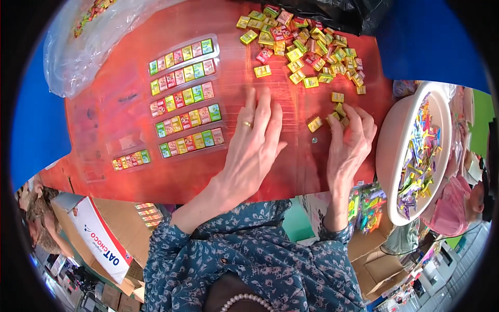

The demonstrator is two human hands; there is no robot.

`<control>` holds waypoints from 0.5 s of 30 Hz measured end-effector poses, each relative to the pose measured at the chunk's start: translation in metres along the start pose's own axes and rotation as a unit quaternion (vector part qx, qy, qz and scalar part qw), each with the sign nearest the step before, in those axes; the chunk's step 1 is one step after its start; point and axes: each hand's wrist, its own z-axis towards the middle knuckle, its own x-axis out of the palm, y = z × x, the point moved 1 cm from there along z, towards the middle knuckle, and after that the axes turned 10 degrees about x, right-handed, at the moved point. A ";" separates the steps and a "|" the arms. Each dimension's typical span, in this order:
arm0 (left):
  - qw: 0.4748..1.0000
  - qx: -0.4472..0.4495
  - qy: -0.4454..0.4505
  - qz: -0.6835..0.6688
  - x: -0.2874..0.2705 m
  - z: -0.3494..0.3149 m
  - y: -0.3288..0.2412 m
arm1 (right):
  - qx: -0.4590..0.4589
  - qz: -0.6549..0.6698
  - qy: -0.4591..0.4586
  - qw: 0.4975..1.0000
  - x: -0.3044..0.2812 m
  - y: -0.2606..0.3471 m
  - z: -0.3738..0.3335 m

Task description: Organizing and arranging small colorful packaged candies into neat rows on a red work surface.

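My left hand (pixel 255 130), with a ring on one finger, lies over the red table with its fingers stretched out and holds nothing I can see. To the right, my right hand (pixel 352 136) has thumb and fingers closed on a small yellow box (pixel 335 115), partly hidden by the fingertips. Close by rest two more little boxes, one yellow box (pixel 315 124) beside the thumb and another yellow box (pixel 337 97) just beyond. On the left, several clear plastic trays (pixel 217 49) hold rows of small coloured boxes (pixel 177 56).
A heap of loose little boxes (pixel 312 52) covers the far right of the red table (pixel 109 114). A white tub (pixel 387 140) of bright wrapped pieces stands at the right edge. A clear plastic bag (pixel 73 62) lies far left, black plastic (pixel 343 13) at the back. Cardboard boxes (pixel 130 223) stand below left.
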 end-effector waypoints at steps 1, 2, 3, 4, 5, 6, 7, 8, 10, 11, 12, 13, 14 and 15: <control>0.998 -0.001 0.014 0.059 0.001 0.006 0.003 | 0.001 0.002 0.005 1.000 -0.001 0.001 0.004; 0.998 -0.001 0.010 0.064 0.002 0.011 0.005 | -0.003 -0.002 0.002 1.000 -0.002 0.001 0.008; 0.998 0.001 0.009 0.067 0.004 0.017 0.008 | -0.008 -0.007 -0.001 1.000 -0.001 0.002 0.014; 0.998 0.004 -0.006 0.063 0.007 0.022 0.012 | -0.017 -0.005 -0.007 1.000 0.002 0.004 0.021; 0.998 0.011 -0.018 0.054 0.012 0.030 0.014 | -0.039 -0.003 -0.013 0.999 0.003 0.005 0.031; 0.999 0.007 -0.023 0.043 0.012 0.035 0.018 | -0.067 0.007 -0.015 0.998 0.007 0.010 0.040; 0.999 0.006 -0.022 0.048 0.009 0.038 0.021 | -0.073 0.019 0.005 0.997 0.011 0.014 0.047; 0.999 0.001 -0.027 0.039 0.009 0.041 0.023 | -0.078 0.004 0.035 0.996 0.011 0.014 0.051; 0.999 -0.003 -0.031 0.031 0.010 0.044 0.024 | -0.085 -0.022 0.064 0.994 0.013 0.012 0.051; 0.999 -0.009 -0.040 0.003 0.013 0.046 0.025 | -0.083 -0.015 0.078 0.993 0.015 0.008 0.048; 0.998 -0.016 -0.049 -0.025 0.016 0.047 0.025 | -0.081 -0.009 0.092 0.992 0.018 0.004 0.044; 0.998 -0.016 -0.050 -0.025 0.021 0.050 0.025 | -0.077 0.011 0.094 0.993 0.024 0.001 0.041; 0.998 -0.008 -0.057 -0.015 0.024 0.051 0.026 | -0.076 -0.008 0.090 0.993 0.029 0.003 0.035; 0.998 0.000 -0.064 -0.004 0.026 0.052 0.026 | -0.075 -0.026 0.085 0.993 0.031 0.006 0.030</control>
